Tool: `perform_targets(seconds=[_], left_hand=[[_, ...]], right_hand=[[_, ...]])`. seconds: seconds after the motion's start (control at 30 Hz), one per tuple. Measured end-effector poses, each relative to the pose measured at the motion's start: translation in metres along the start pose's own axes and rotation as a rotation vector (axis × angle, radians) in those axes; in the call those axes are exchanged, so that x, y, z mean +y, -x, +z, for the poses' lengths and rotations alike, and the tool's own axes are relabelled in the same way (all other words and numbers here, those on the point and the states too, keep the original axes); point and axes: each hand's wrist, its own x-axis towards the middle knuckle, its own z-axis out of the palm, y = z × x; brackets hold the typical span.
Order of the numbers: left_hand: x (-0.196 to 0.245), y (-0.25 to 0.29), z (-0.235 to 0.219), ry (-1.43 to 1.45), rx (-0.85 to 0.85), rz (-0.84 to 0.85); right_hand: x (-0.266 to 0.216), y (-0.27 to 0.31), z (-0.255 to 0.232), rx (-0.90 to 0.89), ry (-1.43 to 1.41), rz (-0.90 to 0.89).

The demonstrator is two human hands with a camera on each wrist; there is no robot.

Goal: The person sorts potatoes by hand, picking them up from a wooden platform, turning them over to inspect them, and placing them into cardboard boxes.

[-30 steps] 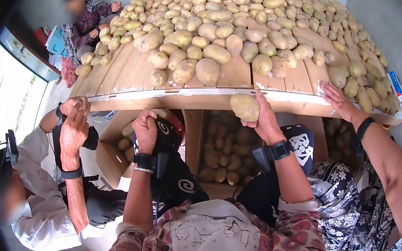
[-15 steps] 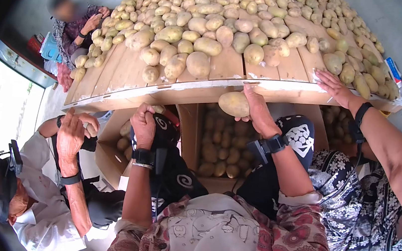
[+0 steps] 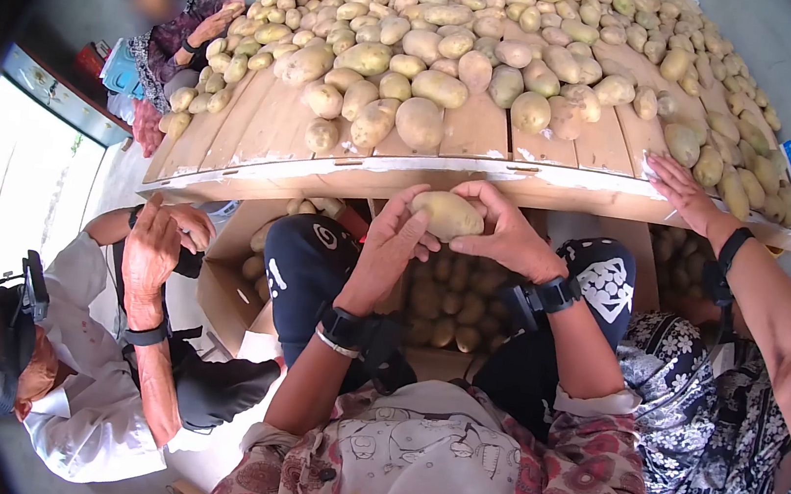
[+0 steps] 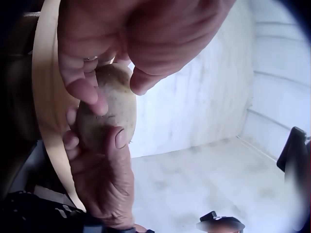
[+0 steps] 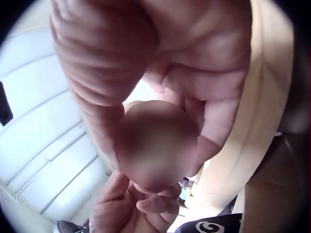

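An oval, pale yellow-brown potato (image 3: 447, 216) is held between my two hands, just in front of the table's edge. My left hand (image 3: 386, 246) grips its left end, thumb on the near side. On the right end, my right hand (image 3: 515, 239) holds it with thumb and curled fingers. In the left wrist view, dark specks show on the skin of the potato (image 4: 108, 116), with the right thumb (image 4: 117, 141) lying across its lower end. The right wrist view shows the potato (image 5: 155, 143) end-on and blurred, between thumb and fingers.
Potatoes cover much of the slatted table (image 3: 269, 148). Below its edge stand cardboard boxes (image 3: 224, 275) with potatoes. A person on the left holds their hands (image 3: 150, 251) near the table corner. On the right, another person's hand (image 3: 683, 194) rests on the table edge.
My left hand, earlier loosely closed on the left, has come right and taken hold of the potato. My right hand has kept its grip, bringing the potato slightly left and turning it.
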Motion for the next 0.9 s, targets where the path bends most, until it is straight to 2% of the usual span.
perform_targets(seconds=[0.07, 0.17, 0.2, 0.23, 0.3, 0.43, 0.5, 0.57, 0.7, 0.83, 0.9], left_hand=[[-0.002, -0.002, -0.002, -0.01, -0.041, 0.0], [-0.008, 0.002, -0.004, 0.006, -0.02, 0.028], [-0.008, 0.002, -0.004, 0.022, -0.012, 0.026], [-0.006, 0.003, -0.005, 0.037, -0.001, 0.026], [-0.003, 0.002, -0.005, -0.002, -0.018, 0.048], [-0.002, 0.005, -0.001, -0.009, 0.014, 0.014], [-0.001, 0.005, -0.002, -0.008, 0.014, -0.005], [-0.002, 0.006, -0.004, 0.129, 0.018, -0.058], [0.001, 0.008, -0.007, 0.098, 0.015, -0.082], [0.008, 0.012, -0.003, 0.025, -0.017, -0.112], [0.007, 0.013, -0.005, -0.009, -0.041, -0.114]], right_hand=[[0.007, 0.002, 0.001, 0.042, 0.087, -0.065], [0.01, 0.003, 0.003, 0.122, 0.035, -0.116], [0.014, -0.001, 0.003, 0.14, 0.021, -0.237], [0.015, -0.002, 0.003, 0.132, 0.017, -0.241], [0.013, -0.001, 0.0, 0.159, -0.04, -0.148], [0.019, -0.003, 0.0, 0.199, -0.036, -0.162], [0.014, -0.002, 0.0, 0.146, -0.033, -0.125], [0.008, 0.0, 0.001, 0.124, -0.058, -0.104], [0.006, -0.001, 0.001, 0.053, -0.117, -0.106], [0.002, 0.0, 0.002, 0.064, -0.066, -0.138], [-0.006, 0.004, 0.002, -0.058, -0.049, -0.048]])
